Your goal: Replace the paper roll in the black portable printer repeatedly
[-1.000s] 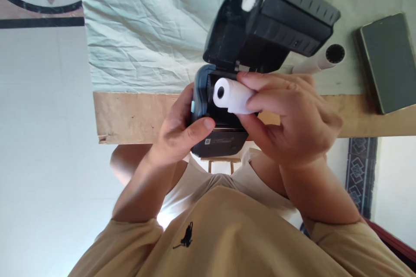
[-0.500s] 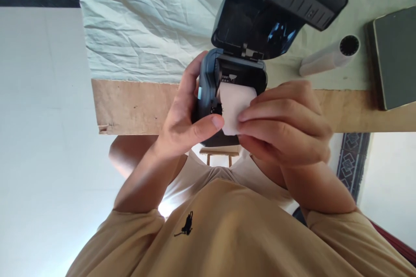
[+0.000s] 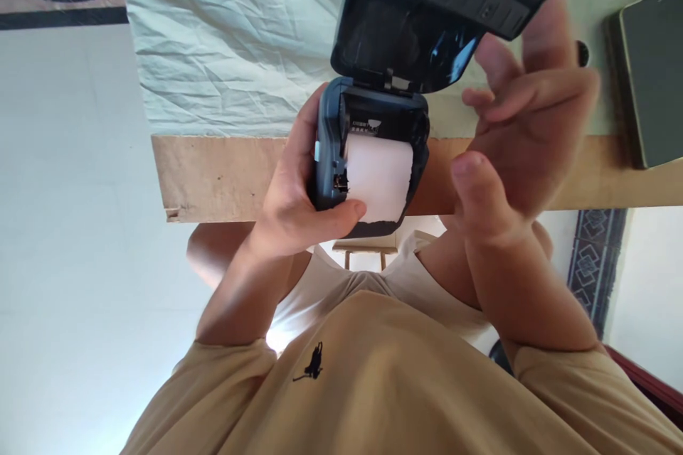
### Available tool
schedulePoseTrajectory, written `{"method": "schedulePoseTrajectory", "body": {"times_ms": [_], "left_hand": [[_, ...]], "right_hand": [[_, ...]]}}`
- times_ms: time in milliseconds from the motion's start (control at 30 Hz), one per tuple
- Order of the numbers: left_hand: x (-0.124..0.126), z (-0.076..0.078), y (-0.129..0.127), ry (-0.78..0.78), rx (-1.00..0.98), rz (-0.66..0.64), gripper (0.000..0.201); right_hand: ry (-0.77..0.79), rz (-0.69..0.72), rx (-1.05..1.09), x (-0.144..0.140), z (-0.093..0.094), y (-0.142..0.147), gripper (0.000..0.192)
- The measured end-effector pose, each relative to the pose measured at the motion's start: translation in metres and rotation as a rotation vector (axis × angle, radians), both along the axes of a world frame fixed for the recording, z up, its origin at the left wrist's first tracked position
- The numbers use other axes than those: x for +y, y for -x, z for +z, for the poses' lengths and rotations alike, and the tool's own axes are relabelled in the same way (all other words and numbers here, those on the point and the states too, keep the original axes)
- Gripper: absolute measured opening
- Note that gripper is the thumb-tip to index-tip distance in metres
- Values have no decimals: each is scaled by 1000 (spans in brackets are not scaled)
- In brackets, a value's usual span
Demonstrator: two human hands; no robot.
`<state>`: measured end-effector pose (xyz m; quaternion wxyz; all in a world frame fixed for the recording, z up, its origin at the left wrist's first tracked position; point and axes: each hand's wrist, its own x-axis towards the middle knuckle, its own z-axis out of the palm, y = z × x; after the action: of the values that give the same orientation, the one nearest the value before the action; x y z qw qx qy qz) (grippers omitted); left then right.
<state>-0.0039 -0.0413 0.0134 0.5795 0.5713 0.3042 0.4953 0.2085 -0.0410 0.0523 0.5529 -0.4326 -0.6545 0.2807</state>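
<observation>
A small dark label printer (image 3: 329, 114) is held over the table's front edge, its black lid (image 3: 398, 35) swung up and away from me. Inside its compartment lies a white paper roll (image 3: 380, 174). My left hand (image 3: 299, 199) grips the printer's left side, with the thumb resting at the lower left of the paper. To the right, my right hand (image 3: 526, 121) is off the paper, its fingers spread and bent near the raised lid's right end. Some of its fingertips are behind the lid, and I cannot tell whether they touch it.
A pale green cloth (image 3: 229, 43) covers the wooden table (image 3: 213, 178), whose bare front strip shows. A flat dark tablet-like object (image 3: 654, 78) lies at the right. Beside it, a cylinder with a black end (image 3: 583, 53) is mostly hidden behind my right hand.
My right hand has let go of the paper and moved up and right toward the lid, opening its fingers. The printer, still in my left hand, has shifted slightly left.
</observation>
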Motion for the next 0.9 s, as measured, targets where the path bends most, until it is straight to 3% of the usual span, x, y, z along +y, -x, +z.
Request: {"method": "schedulePoseTrajectory", "body": {"times_ms": [100,167,267,400,500,567,700,833,900], "left_hand": [[3,-8,6,-33,-53,8,96],[3,-9,7,-41,-64,15,92],[3,-8,6,-61,-76,0,91],[0,-2,3,-59,-108,-4,96],[-7,13,-2,-2,-166,-48,92],[-14,25,-6,242,-102,-9,69],[-21,31,-10,209,-119,90,58],[-19,22,-7,201,-139,6,57],[-18,21,-7,208,-162,24,59]], "right_hand": [[-168,57,343,6,-1,5,16],[-154,5,381,8,-2,5,17],[-43,-42,294,6,-6,1,23],[99,126,148,0,-9,-1,37],[154,273,4,-2,-5,-1,49],[147,312,-94,-2,-1,-2,55],[100,299,-226,0,2,-3,64],[41,253,-273,1,0,-2,66],[42,251,-267,1,-3,-1,65]]}}
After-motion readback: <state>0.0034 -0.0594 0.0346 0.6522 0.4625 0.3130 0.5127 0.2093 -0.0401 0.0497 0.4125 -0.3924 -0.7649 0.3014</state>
